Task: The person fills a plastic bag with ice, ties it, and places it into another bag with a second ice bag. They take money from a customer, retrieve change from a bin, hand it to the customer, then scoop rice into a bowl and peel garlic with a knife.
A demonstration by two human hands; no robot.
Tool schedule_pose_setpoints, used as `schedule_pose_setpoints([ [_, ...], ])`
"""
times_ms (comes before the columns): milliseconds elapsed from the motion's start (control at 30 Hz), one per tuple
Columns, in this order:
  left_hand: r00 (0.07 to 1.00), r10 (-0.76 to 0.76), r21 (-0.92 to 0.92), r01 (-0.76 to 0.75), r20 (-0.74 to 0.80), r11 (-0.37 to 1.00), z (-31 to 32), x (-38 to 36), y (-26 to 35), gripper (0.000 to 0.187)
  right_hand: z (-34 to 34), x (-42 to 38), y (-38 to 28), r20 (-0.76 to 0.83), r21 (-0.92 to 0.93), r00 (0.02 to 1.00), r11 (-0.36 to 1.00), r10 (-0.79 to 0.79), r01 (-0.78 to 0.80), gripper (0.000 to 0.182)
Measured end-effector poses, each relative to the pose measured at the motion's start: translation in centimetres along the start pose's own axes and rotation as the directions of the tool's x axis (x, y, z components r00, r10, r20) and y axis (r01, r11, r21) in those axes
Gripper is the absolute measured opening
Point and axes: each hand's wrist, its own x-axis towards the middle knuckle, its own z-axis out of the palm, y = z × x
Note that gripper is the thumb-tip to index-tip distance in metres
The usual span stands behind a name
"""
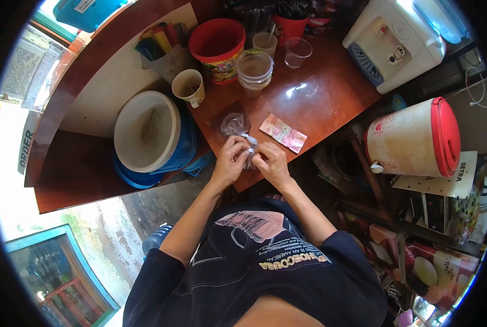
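Note:
A small clear plastic bag (235,125) lies at the front edge of the brown wooden table (330,111), its gathered white-looking neck pointing toward me. My left hand (230,162) pinches that neck from the left. From the right, my right hand (273,165) has its fingers curled and pressed together on the same gathered part. The fingertips of both hands nearly meet, and they hide part of the plastic. What is inside the bag is too small to make out. A reddish banknote (283,133) lies flat on the table just beyond my right hand, apart from it.
Behind the bag stand a clear plastic tub (254,70), a beige mug (188,87), a red bucket (217,43) and a clear cup (298,52). A white water dispenser (393,43) is at back right. At left sits a large pale bucket (145,131); at right, a red-lidded drink cooler (412,137).

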Motion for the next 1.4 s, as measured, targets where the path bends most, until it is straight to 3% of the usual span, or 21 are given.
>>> schedule_pose_setpoints([
  [100, 1.0, 0.021, -0.061, -0.022, -0.007, 0.998, 0.2, 0.5, -0.8, 0.008, 0.0, 0.0, -0.5, -0.028, 0.022, 0.999, 0.999, 0.039, -0.038, 0.014],
  [167, 0.999, 0.048, -0.07, -0.049, -0.009, 0.996, 0.2, 0.6, -1.0, 0.007, -0.3, 0.2, -1.9, -0.023, -0.137, 1.0, 0.991, -0.017, 0.014, 0.016],
  [300, 0.999, 0.032, -0.04, -0.03, 0.04, 0.999, 0.2, 1.0, -0.7, 0.006, 0.6, -0.2, -1.2, -0.042, -0.318, 0.999, 0.948, 0.021, -0.033, 0.017],
  [433, 0.996, 0.019, -0.008, -0.018, 0.088, 1.0, 0.0, 1.1, -0.8, 0.011, 0.4, 0.4, -1.2, -0.01, -0.339, 0.998, 0.939, 0.058, -0.058, 0.015],
  [567, 0.993, 0.094, 0.145, -0.103, 0.065, 0.984, 0.1, 1.7, -0.2, 0.017, 0.3, 1.4, -1.4, -0.068, -0.261, 0.997, 0.964, 0.028, -0.044, 0.015],
  [633, 0.996, 0.037, -0.178, -0.051, -0.082, 0.983, 1.0, 1.8, 0.0, 0.022, 0.1, 1.7, -1.6, -0.079, -0.232, 0.995, 0.97, 0.055, -0.072, 0.015],
  [667, 0.996, 0.036, -0.182, -0.05, -0.083, 0.982, 1.1, 1.7, -0.8, 0.022, -0.1, 1.8, -1.7, -0.078, -0.183, 0.994, 0.979, 0.08, -0.093, 0.014],
  [733, 0.999, 0.036, -0.084, -0.034, 0.014, 0.996, 1.1, 1.6, -2.3, 0.02, -0.2, 1.9, -1.6, -0.075, -0.135, 0.992, 0.984, 0.104, -0.113, 0.014],
  [833, 0.996, 0.086, 0.047, -0.087, 0.024, 0.995, 1.1, 1.4, -2.7, 0.019, -0.8, 1.8, -1.3, -0.061, -0.105, 0.984, 0.979, 0.167, -0.173, 0.014],
  [933, 0.987, 0.136, 0.152, -0.147, 0.08, 0.977, 0.7, 1.5, -2.2, 0.019, -1.2, 1.6, -0.9, 0.002, 0.027, 0.928, 0.927, 0.373, -0.373, 0.019],
  [1067, 0.974, 0.181, 0.2, -0.205, 0.133, 0.958, 0.8, 2.0, -3.2, 0.021, -1.7, 1.5, -0.4, 0.078, 0.125, 0.854, 0.845, 0.514, -0.52, 0.017],
  [1133, 0.961, 0.206, 0.206, -0.242, 0.183, 0.948, 0.7, 2.3, -3.3, 0.022, -1.6, 1.2, 0.6, 0.138, 0.259, 0.813, 0.772, 0.566, -0.581, 0.017],
  [1267, 0.973, 0.15, 0.138, -0.175, 0.173, 0.975, 0.8, 2.4, -3.5, 0.019, -1.7, 0.7, 0.6, 0.15, 0.353, 0.8, 0.725, 0.58, -0.592, 0.017],
  [1400, 0.992, 0.101, 0.035, -0.104, 0.08, 0.994, 1.1, 2.5, -3.0, 0.016, -1.9, 0.6, 0.0, 0.099, 0.271, 0.859, 0.817, 0.502, -0.508, 0.015],
])
